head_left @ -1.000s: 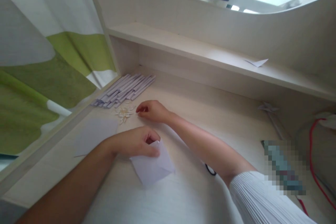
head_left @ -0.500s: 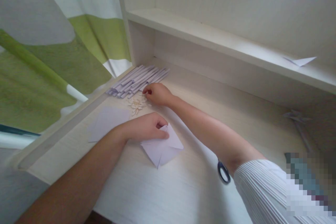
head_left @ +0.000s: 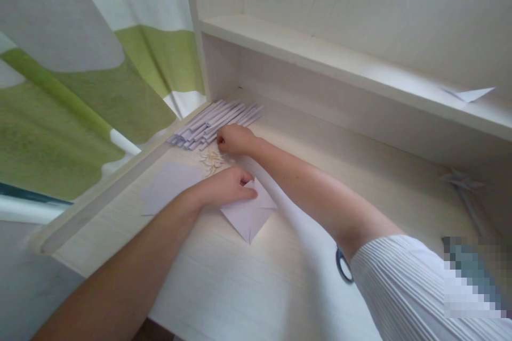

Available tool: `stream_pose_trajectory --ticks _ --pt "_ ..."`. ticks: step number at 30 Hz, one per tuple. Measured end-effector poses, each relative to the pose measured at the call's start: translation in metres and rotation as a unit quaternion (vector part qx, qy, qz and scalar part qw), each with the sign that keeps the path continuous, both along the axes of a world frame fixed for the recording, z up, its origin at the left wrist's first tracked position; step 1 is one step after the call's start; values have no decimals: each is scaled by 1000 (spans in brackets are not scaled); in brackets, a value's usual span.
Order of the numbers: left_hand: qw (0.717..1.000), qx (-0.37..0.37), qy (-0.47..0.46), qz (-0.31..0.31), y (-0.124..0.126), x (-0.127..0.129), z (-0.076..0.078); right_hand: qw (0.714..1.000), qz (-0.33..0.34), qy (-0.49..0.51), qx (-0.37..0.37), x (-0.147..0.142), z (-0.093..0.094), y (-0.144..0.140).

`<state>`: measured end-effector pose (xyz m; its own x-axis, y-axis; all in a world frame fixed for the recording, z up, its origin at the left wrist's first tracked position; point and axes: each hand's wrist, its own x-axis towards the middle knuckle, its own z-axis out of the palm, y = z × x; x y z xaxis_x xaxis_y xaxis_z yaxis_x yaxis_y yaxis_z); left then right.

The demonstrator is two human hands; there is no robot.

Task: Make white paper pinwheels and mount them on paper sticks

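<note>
My right hand (head_left: 234, 139) reaches far forward, fingers curled at the near ends of the rolled paper strips (head_left: 216, 121). Their long axes run away from me toward the shelf upright, so the bundle lies just beyond the knuckles. I cannot tell whether the fingers pinch a strip, since the fist hides the tips. My left hand (head_left: 228, 187) presses closed fingertips on the folded paper square (head_left: 248, 216) lying flat on the desk (head_left: 256, 287). Small pale petal pieces (head_left: 211, 160) sit between the hands. A dark ring (head_left: 344, 265), perhaps a scissor handle, is half hidden by my sleeve.
</note>
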<state>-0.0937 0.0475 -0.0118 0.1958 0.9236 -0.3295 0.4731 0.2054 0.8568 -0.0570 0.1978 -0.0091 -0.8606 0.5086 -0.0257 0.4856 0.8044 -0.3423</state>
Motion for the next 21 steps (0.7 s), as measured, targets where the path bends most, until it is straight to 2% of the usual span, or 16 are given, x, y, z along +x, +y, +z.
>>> stream_pose_trajectory --ticks 5,10,16,21 --pt "1000 4 -4 1 0 -1 1 998 2 39 -46 8 10 3" --pt "1000 0 -20 5 0 4 3 982 -44 102 -151 40 19 11" --pt "1000 -2 -21 5 1 8 -2 930 -122 153 -310 67 15 2" --pt "999 -1 -46 19 3 7 -3 877 -178 222 -387 95 25 -6"
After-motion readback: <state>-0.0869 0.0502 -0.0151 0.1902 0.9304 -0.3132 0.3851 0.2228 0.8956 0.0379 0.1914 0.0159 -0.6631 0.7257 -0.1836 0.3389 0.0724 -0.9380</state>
